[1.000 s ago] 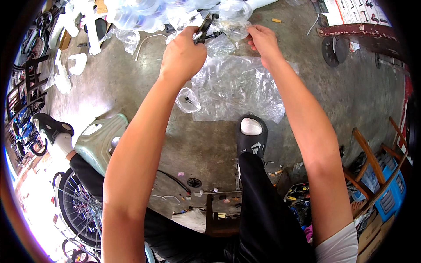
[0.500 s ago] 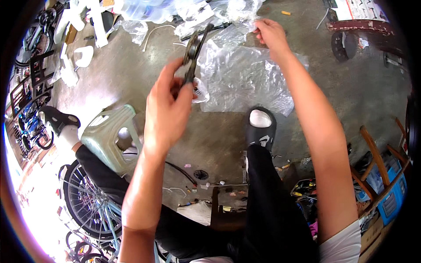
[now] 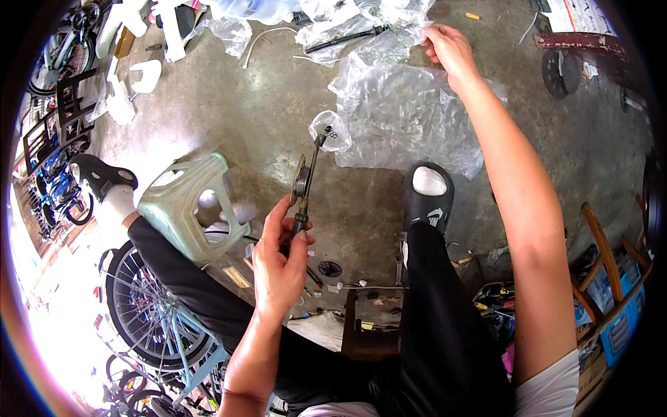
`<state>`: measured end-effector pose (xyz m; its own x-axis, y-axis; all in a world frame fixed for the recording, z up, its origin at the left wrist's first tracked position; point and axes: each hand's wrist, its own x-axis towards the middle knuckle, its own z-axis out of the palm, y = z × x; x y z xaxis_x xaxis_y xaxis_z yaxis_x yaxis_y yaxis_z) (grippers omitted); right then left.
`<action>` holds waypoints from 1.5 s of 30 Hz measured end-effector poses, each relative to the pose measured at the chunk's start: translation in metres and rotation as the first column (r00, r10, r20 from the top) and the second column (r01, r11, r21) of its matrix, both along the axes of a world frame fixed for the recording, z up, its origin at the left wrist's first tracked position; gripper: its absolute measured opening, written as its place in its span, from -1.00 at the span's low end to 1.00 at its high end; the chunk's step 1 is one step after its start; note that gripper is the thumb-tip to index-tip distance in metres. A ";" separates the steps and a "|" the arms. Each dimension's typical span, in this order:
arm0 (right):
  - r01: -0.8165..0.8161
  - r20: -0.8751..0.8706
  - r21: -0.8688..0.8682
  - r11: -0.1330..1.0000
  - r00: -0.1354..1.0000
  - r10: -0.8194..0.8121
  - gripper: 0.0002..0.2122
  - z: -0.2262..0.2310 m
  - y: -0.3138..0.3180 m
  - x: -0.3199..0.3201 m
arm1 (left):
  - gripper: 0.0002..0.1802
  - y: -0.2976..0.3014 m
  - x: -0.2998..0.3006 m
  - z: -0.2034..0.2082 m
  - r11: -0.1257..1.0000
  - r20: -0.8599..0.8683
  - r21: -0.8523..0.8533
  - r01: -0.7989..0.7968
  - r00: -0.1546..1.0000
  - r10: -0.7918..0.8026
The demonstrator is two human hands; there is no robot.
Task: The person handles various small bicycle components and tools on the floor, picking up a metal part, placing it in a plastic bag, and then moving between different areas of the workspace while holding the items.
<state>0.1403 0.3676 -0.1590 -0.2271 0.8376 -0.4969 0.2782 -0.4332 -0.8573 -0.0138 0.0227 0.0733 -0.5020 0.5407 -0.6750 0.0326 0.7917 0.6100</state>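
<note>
My left hand [image 3: 279, 260] is closed round the near end of a bicycle crank [image 3: 310, 170], a long dark arm with a round disc seen nearly edge-on. The crank points away from me, above the floor. Beyond its far end is a small clear bag [image 3: 332, 133] with small dark parts in it. My right hand [image 3: 450, 52] reaches far out, its fingers pinched on the edge of crumpled clear plastic wrap [image 3: 406, 43]. Between my hands a large clear plastic bag [image 3: 410, 111] lies flat on the concrete.
A pale green plastic stool [image 3: 191, 201] stands to my left, a bicycle wheel [image 3: 149, 306] nearer. A black rod [image 3: 347, 39] lies among the far plastic. A wooden frame [image 3: 601, 254] stands at the right. My shoe [image 3: 427, 201] rests by the large bag.
My left hand has drawn the crank back toward me, away from the plastic, uncovering the small bag. My right hand keeps its hold on the plastic wrap. The view has shifted slightly.
</note>
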 end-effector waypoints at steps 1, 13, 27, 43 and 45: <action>0.002 -0.006 0.004 1.000 1.000 -0.002 -0.79 -0.001 0.000 0.000 | -0.39 -0.001 0.001 -0.005 0.999 -0.038 -0.020 0.045 0.998 -0.046; 0.005 0.027 -0.005 1.000 1.000 -0.005 -0.79 0.002 0.002 0.002 | -0.39 -0.004 -0.001 -0.042 0.997 -0.096 -0.009 0.079 0.992 -0.080; -0.058 -0.194 -0.218 0.974 0.981 0.015 -0.78 0.063 -0.135 0.015 | -0.39 -0.006 -0.005 -0.057 0.996 -0.090 -0.057 0.074 0.993 -0.079; -0.288 -0.562 -0.639 0.713 0.808 -0.178 -0.50 0.052 -0.204 -0.035 | -0.42 0.000 0.002 -0.061 0.995 -0.014 -0.097 0.013 1.000 -0.014; -0.274 -0.563 -0.651 0.708 0.800 -0.207 -0.49 0.050 -0.206 -0.034 | -0.42 -0.004 0.002 -0.060 0.994 -0.002 -0.107 0.016 1.000 -0.016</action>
